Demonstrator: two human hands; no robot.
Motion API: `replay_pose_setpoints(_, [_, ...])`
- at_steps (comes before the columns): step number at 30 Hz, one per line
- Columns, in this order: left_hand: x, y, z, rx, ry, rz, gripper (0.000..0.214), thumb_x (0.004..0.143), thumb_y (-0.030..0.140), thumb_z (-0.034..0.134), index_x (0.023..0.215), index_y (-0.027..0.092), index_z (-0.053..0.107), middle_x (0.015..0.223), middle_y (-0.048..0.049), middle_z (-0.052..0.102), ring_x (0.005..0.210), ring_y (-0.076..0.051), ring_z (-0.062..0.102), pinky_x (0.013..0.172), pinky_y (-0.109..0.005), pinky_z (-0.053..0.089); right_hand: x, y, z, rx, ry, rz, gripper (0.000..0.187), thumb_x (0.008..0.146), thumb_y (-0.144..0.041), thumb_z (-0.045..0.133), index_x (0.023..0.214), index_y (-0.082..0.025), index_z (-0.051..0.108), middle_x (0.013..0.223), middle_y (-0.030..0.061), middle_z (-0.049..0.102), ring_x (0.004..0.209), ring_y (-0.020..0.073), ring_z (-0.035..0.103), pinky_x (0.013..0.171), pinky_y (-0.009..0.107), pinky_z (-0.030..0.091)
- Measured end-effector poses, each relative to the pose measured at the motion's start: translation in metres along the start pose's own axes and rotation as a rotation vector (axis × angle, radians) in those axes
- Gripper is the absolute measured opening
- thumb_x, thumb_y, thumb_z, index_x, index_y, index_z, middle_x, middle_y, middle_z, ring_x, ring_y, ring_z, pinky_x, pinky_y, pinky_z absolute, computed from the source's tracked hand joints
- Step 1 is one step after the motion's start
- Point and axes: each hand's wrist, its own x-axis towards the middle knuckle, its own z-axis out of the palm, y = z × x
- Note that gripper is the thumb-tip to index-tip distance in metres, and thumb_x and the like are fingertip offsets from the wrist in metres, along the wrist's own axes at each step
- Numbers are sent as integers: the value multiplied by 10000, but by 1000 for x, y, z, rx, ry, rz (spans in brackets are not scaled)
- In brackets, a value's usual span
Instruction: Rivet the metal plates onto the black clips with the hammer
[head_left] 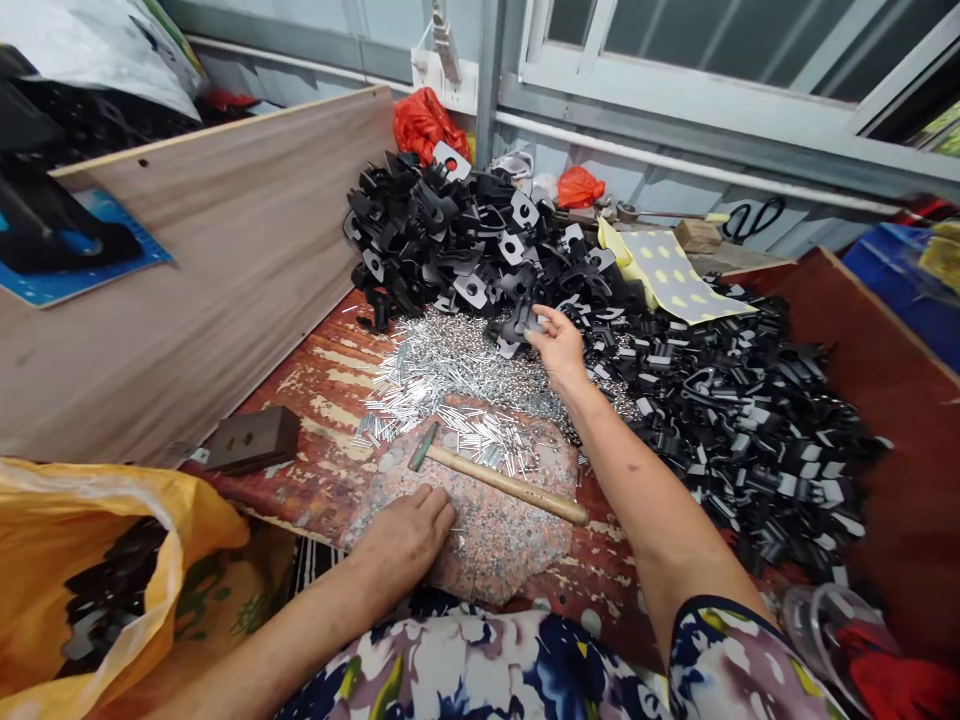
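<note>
My right hand (561, 348) reaches to the front of a heap of black plastic clips (457, 225). Its thumb and fingers are closed on one black plastic clip (516, 325). My left hand (411, 530) rests on a speckled stone slab (502, 550), fingers curled together; whether anything is under them is hidden. Just beyond it, a hammer (502, 484) with a wooden handle and a greenish head lies across the slab. Loose metal pins (420, 375) spread between the slab and the heap, with small shiny metal pieces (525, 382) beside them.
More small black parts (735, 410) are piled on the right. A yellow-backed sticker sheet (675, 272) lies on top. A wooden board (247, 220) walls the left side, near a brown block (255, 440). A yellow bag (195, 510) with black parts stands at lower left. Scissors (754, 220) lie at the back.
</note>
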Motion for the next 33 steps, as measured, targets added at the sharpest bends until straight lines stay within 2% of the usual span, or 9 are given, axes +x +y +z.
replay_pose_setpoints(5, [12, -10, -22, -70, 18, -55, 309, 927, 1, 374, 867, 180, 619, 858, -87, 615, 787, -242, 566, 685, -352, 492, -36, -4, -63, 399, 55, 139, 467, 723, -377, 781, 1146, -234, 645, 942, 22, 733, 817, 169, 690, 716, 317, 595])
replay_pose_setpoints(9, [34, -32, -50, -255, 270, -342, 222, 992, 218, 422, 993, 172, 639, 925, -101, 624, 841, -250, 598, 731, -362, 511, -107, -26, -81, 264, 71, 83, 221, 749, -317, 759, 942, -240, 685, 848, 7, 738, 790, 184, 704, 772, 382, 619])
replay_pose_setpoints(11, [43, -32, -60, -600, 317, -466, 307, 997, 380, 469, 1152, 164, 624, 982, -111, 654, 867, -254, 625, 726, -364, 539, -151, -39, -74, 106, -32, -38, 106, 825, -270, 695, 928, -272, 719, 929, 8, 765, 890, 207, 729, 866, 436, 622])
replay_pose_setpoints(14, [47, -9, -62, -1387, 131, -563, 512, 944, 552, 552, 1281, 170, 608, 1008, -113, 700, 831, -251, 664, 631, -353, 579, -209, -51, -56, -54, -302, -264, 255, 930, -218, 539, 974, -349, 753, 1036, -33, 788, 1026, 206, 737, 990, 464, 595])
replay_pose_setpoints(17, [40, 17, -53, -1835, 27, -689, 455, 804, 568, 763, 967, 144, 742, 830, -79, 702, 717, -207, 637, 568, -301, 567, -237, -51, -50, -85, -466, -340, 360, 943, -207, 490, 1035, -434, 754, 1125, -95, 778, 1104, 187, 726, 1004, 437, 602])
replay_pose_setpoints(20, [31, 26, -44, -1906, 123, -807, 399, 704, 502, 889, 695, 136, 732, 676, -21, 648, 609, -127, 558, 550, -222, 515, -222, -41, -71, -183, -424, -285, 323, 954, -251, 551, 1115, -453, 744, 1161, -101, 770, 1098, 190, 726, 984, 434, 610])
replay_pose_setpoints(25, [19, 21, -42, -1913, 260, -925, 373, 650, 493, 932, 803, 179, 799, 803, -22, 724, 694, -146, 613, 590, -214, 530, -150, -6, -128, -549, -15, -96, 310, 967, -267, 568, 1233, -246, 725, 1157, 110, 743, 1114, 291, 683, 1029, 506, 522])
replay_pose_setpoints(28, [13, 24, -40, -1892, 248, -978, 429, 645, 526, 920, 897, 192, 823, 1012, -76, 783, 874, -224, 687, 674, -262, 562, -122, 18, -141, -730, -19, -46, 219, 859, -291, 720, 1061, -224, 771, 1021, 105, 739, 948, 286, 697, 904, 429, 551])
replay_pose_setpoints(33, [4, 27, -39, -1803, 216, -1116, 541, 562, 556, 950, 958, 205, 836, 1332, -106, 716, 1322, -369, 565, 985, -375, 528, -125, 26, -153, -698, 45, -57, 248, 892, -146, 556, 1023, -216, 755, 990, 73, 755, 928, 238, 693, 892, 372, 530])
